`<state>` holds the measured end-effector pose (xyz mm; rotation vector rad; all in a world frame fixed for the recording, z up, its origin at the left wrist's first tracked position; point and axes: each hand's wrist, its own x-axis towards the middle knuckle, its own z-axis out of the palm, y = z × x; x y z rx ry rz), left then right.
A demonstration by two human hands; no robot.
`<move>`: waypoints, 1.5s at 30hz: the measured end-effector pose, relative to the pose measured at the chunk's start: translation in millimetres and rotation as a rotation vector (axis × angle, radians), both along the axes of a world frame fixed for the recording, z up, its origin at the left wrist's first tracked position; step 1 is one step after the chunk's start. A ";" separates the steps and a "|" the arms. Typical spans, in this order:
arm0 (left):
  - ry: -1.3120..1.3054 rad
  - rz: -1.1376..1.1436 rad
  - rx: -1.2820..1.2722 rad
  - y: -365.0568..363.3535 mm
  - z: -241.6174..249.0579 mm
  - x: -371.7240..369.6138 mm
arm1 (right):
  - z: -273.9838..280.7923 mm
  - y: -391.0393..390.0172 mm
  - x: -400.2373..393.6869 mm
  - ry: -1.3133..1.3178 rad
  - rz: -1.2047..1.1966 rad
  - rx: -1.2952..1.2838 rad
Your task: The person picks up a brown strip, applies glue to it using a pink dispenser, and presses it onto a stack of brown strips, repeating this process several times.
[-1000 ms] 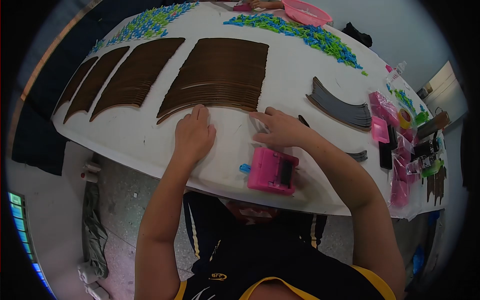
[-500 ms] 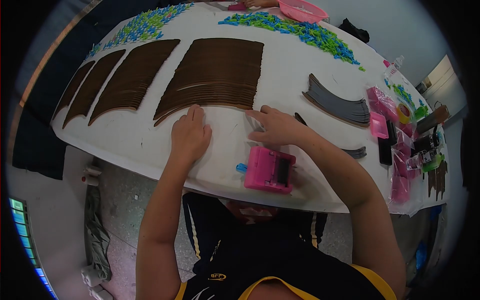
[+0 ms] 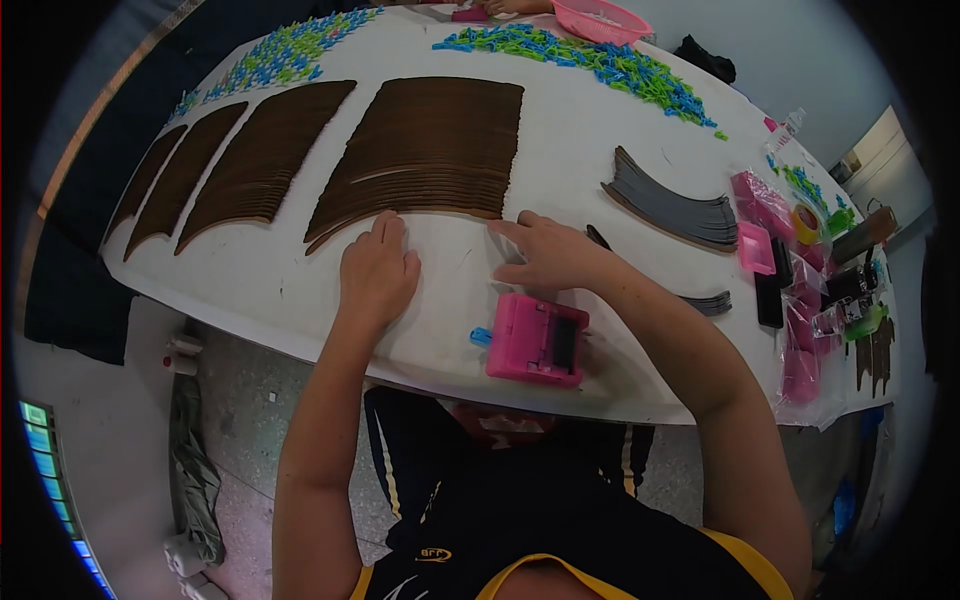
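Note:
My left hand (image 3: 377,268) lies flat on the white table (image 3: 270,280), fingers together, fingertips touching the near edge of a fanned row of brown cardboard pieces (image 3: 430,145). My right hand (image 3: 545,253) rests palm down beside it, fingers slightly spread on the table, holding nothing that I can see. A pink box-shaped device (image 3: 537,341) with a blue tab sits just in front of my right hand, near the table's front edge.
Three more fanned brown rows (image 3: 250,160) lie to the left. A grey stack (image 3: 670,210) sits at the right, pink and black items (image 3: 790,270) beyond it. Blue and green plastic pieces (image 3: 590,60) and a pink basket (image 3: 600,18) line the far edge.
Both hands stay almost where they were on the table; the view has shifted slightly, nothing taken or let go.

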<state>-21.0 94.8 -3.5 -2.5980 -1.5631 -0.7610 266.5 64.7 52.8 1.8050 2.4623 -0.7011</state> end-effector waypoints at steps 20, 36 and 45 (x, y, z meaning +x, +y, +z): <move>-0.029 0.130 -0.024 -15.0 5.3 -12.5 | 11.4 0.1 0.6 0.032 -0.006 -0.070; 0.032 0.368 -0.019 -21.1 -6.1 -52.1 | 6.3 1.0 0.9 0.045 -0.006 -0.034; 0.023 0.388 -0.012 -19.9 -6.8 -51.1 | 3.6 1.8 1.8 0.036 0.000 -0.031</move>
